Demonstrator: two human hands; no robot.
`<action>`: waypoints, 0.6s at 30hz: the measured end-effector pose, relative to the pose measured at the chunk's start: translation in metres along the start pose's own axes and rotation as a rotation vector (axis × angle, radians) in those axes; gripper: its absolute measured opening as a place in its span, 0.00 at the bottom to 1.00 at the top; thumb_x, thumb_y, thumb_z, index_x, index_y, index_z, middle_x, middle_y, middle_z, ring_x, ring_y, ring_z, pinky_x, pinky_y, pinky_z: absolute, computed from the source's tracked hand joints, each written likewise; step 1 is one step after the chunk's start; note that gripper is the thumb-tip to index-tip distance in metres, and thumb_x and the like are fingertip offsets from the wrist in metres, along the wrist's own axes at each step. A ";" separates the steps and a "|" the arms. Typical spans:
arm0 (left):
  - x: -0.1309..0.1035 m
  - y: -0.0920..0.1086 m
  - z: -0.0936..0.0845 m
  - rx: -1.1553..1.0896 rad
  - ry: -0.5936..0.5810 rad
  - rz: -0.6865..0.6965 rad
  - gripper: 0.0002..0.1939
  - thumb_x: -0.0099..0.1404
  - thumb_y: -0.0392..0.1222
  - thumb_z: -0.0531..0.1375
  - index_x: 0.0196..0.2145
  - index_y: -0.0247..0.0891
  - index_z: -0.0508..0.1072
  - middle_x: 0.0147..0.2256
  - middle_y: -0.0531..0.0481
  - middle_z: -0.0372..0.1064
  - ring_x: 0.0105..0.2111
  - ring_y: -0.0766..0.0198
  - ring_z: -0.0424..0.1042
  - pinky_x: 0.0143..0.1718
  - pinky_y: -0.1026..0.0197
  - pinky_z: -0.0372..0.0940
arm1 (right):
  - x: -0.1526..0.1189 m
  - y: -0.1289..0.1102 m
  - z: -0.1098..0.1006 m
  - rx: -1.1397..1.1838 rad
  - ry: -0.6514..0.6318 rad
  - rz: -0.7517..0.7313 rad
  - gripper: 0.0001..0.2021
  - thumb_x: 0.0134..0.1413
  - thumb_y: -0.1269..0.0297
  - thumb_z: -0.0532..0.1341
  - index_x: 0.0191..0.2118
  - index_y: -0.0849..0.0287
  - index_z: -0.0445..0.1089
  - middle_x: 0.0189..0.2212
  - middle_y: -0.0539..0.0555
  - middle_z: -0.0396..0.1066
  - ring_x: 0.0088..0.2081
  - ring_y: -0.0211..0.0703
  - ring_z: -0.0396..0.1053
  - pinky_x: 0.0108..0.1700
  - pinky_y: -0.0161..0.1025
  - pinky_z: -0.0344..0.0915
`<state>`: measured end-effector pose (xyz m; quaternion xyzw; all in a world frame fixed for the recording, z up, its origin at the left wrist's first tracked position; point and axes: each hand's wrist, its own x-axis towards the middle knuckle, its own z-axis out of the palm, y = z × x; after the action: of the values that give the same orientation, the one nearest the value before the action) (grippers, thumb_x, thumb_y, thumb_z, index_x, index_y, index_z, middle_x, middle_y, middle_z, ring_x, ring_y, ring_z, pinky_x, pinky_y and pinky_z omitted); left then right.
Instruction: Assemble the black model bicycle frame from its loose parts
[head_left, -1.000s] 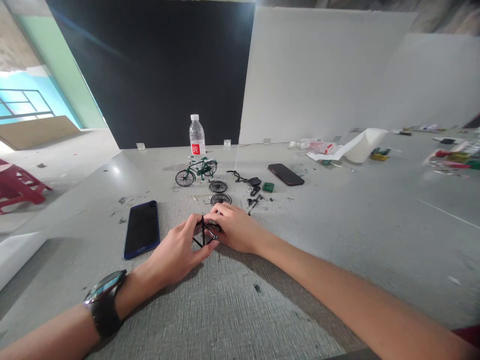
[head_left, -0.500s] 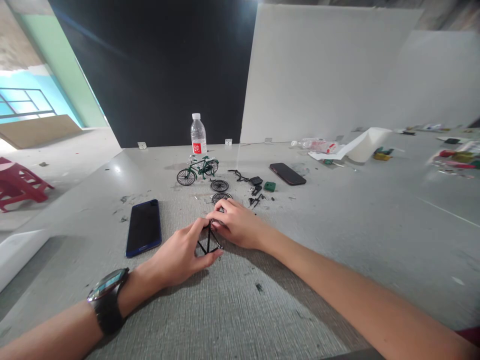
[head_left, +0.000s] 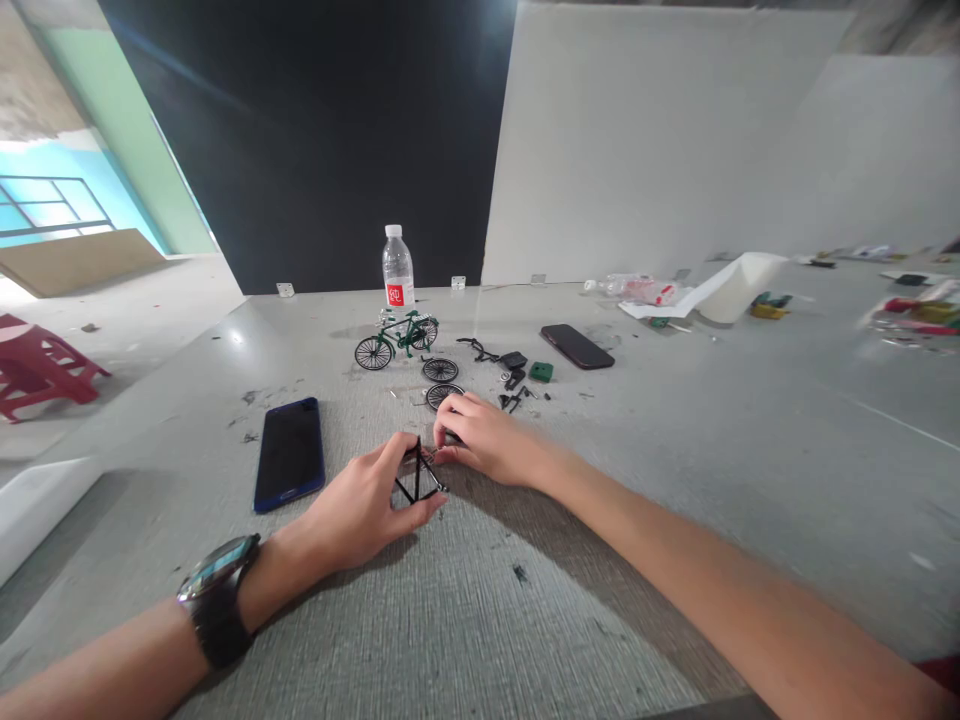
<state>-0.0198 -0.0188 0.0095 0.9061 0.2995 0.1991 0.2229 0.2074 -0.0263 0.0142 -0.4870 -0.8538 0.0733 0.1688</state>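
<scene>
My left hand grips a small black model bicycle frame between thumb and fingers, just above the grey table. Right beside the frame is my right hand, its fingers curled and thumb close to them; whatever lies between the fingertips is too small to make out. Two spoked black wheels, a far wheel and a near wheel, lie beyond my right hand, which partly covers the near one. Behind them stands an assembled green model bicycle.
A blue phone lies left of my hands, a dark phone at the back right. Small black parts and a green block are scattered between. A water bottle stands at the back; another bottle lies on its side.
My right hand has drawn back slightly to the right from the bicycle frame, opening a small gap. My left hand keeps its hold on the frame.
</scene>
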 end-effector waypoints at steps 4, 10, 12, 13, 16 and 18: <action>-0.001 -0.001 0.001 -0.002 0.007 -0.027 0.19 0.67 0.51 0.56 0.49 0.37 0.63 0.39 0.41 0.74 0.42 0.49 0.76 0.42 0.46 0.71 | -0.001 0.001 -0.002 -0.014 -0.024 0.009 0.06 0.62 0.60 0.64 0.36 0.56 0.71 0.45 0.57 0.68 0.48 0.50 0.65 0.47 0.44 0.63; 0.000 -0.004 0.004 -0.008 0.020 -0.035 0.20 0.66 0.52 0.56 0.50 0.37 0.63 0.38 0.40 0.75 0.42 0.47 0.76 0.43 0.43 0.71 | -0.001 0.005 0.006 -0.089 0.003 -0.110 0.05 0.66 0.64 0.59 0.38 0.58 0.70 0.42 0.57 0.70 0.44 0.47 0.65 0.45 0.42 0.62; 0.001 -0.005 0.004 -0.005 0.036 -0.030 0.20 0.66 0.52 0.56 0.49 0.37 0.63 0.40 0.40 0.75 0.42 0.48 0.76 0.43 0.44 0.71 | 0.000 0.007 0.008 -0.092 0.035 -0.136 0.07 0.68 0.65 0.56 0.39 0.59 0.70 0.41 0.57 0.70 0.43 0.45 0.65 0.45 0.42 0.62; 0.001 -0.006 0.004 -0.007 0.049 -0.029 0.19 0.66 0.52 0.56 0.49 0.37 0.63 0.40 0.40 0.75 0.42 0.48 0.76 0.43 0.44 0.71 | 0.000 0.007 0.009 -0.090 0.056 -0.141 0.08 0.69 0.65 0.55 0.39 0.60 0.69 0.41 0.57 0.70 0.43 0.45 0.65 0.44 0.42 0.61; 0.001 -0.007 0.003 -0.012 0.092 -0.021 0.18 0.67 0.51 0.55 0.49 0.38 0.63 0.42 0.39 0.75 0.41 0.50 0.76 0.41 0.46 0.71 | 0.001 0.006 0.009 -0.075 0.102 -0.132 0.11 0.71 0.62 0.52 0.39 0.60 0.68 0.39 0.57 0.69 0.41 0.44 0.64 0.43 0.41 0.61; 0.001 -0.007 0.003 0.002 0.103 -0.003 0.17 0.68 0.50 0.55 0.49 0.38 0.63 0.41 0.40 0.75 0.40 0.51 0.76 0.40 0.48 0.72 | 0.002 0.007 0.009 -0.068 0.107 -0.110 0.13 0.71 0.61 0.51 0.38 0.60 0.69 0.38 0.57 0.69 0.40 0.44 0.64 0.43 0.41 0.61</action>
<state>-0.0207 -0.0144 0.0036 0.8944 0.3121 0.2449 0.2064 0.2089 -0.0209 0.0047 -0.4479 -0.8711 0.0088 0.2012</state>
